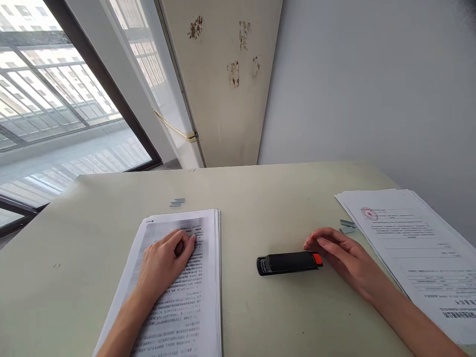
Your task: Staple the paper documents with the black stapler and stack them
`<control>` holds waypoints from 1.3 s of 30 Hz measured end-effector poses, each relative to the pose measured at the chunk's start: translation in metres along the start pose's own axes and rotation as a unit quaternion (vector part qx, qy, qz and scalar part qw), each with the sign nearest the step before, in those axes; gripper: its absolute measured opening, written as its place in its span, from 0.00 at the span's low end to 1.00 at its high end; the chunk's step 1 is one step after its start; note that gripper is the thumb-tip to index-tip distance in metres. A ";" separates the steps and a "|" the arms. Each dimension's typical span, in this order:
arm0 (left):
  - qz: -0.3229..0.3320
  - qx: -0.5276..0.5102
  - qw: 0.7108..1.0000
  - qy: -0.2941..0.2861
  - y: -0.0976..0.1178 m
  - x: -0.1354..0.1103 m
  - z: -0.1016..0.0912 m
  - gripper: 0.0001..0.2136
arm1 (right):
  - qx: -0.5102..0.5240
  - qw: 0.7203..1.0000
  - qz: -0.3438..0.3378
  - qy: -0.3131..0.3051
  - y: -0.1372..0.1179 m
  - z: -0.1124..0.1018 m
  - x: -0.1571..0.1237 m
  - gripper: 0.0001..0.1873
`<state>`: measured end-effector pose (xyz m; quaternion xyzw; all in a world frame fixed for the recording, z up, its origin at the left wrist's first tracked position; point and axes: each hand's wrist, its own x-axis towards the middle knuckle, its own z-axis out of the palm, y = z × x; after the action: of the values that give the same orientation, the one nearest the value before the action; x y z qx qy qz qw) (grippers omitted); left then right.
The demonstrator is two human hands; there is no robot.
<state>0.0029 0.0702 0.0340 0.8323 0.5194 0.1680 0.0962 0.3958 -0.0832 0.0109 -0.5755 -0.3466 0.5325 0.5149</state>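
My left hand [167, 263] rests on a thick stack of printed paper [178, 317]. Its fingers are loosely curled, with thumb and forefinger tips close together and nothing visible between them. To the right of that stack, a black stapler [292, 262] with an orange end lies lengthwise on the table. My right hand [344, 258] is beside the orange end, its fingers extended in a slight curve and the thumb a little apart. It holds nothing; whether a fingertip touches the stapler I cannot tell.
Staple strips [177, 202] lie beyond the left stack, and more staple strips [347, 226] are beside my right hand. A second paper stack [416, 248] with a red stamp is at the right. Past the pale table [260, 193] stand a wall, a cabinet-like panel [223, 114] and a window.
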 end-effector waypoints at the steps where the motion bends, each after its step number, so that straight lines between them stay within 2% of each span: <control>1: 0.000 0.001 1.000 -0.001 0.000 0.000 0.000 0.22 | -0.009 1.000 -0.001 -0.004 0.001 0.000 0.000 0.14; 7: 0.002 0.007 1.000 0.003 0.001 0.000 -0.002 0.21 | -0.102 0.994 -0.022 -0.027 -0.001 -0.001 -0.003 0.14; 9: 0.022 0.005 1.000 0.002 0.005 -0.003 -0.002 0.20 | -0.130 0.991 -0.027 -0.031 -0.003 0.000 -0.004 0.15; 12: 0.100 -0.025 0.995 -0.009 0.023 -0.008 -0.001 0.18 | -0.153 0.987 -0.036 -0.036 -0.007 0.003 -0.005 0.17; 15: 0.185 -0.082 0.979 -0.039 0.052 -0.013 0.002 0.14 | -0.168 0.984 -0.047 -0.035 -0.009 0.006 -0.006 0.17; 18: 0.224 -0.112 0.966 -0.066 0.076 -0.015 0.010 0.09 | -0.177 0.982 -0.054 -0.034 -0.011 0.008 -0.007 0.17; 21: 0.247 -0.114 0.960 -0.069 0.089 -0.013 0.020 0.07 | -0.182 0.981 -0.057 -0.036 -0.011 0.007 -0.008 0.17; 27: 0.281 -0.116 0.951 -0.059 0.092 -0.012 0.036 0.17 | -0.203 0.976 -0.064 -0.050 -0.008 0.005 -0.009 0.18; 33: 0.315 -0.173 0.932 0.038 0.091 -0.017 0.039 0.22 | -0.238 0.968 -0.073 -0.033 -0.004 0.009 -0.013 0.18; 36: 0.312 -0.180 0.930 0.077 0.091 -0.017 0.036 0.24 | -0.233 0.969 -0.081 -0.026 -0.004 0.012 -0.014 0.17; 39: 0.294 -0.163 0.940 0.053 0.091 -0.016 0.035 0.21 | -0.230 0.969 -0.090 -0.028 -0.004 0.014 -0.014 0.15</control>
<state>0.0856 0.0161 0.0291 0.9107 0.2216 0.3148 0.1498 0.3803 -0.0926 0.0200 -0.6298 -0.5240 0.4062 0.4046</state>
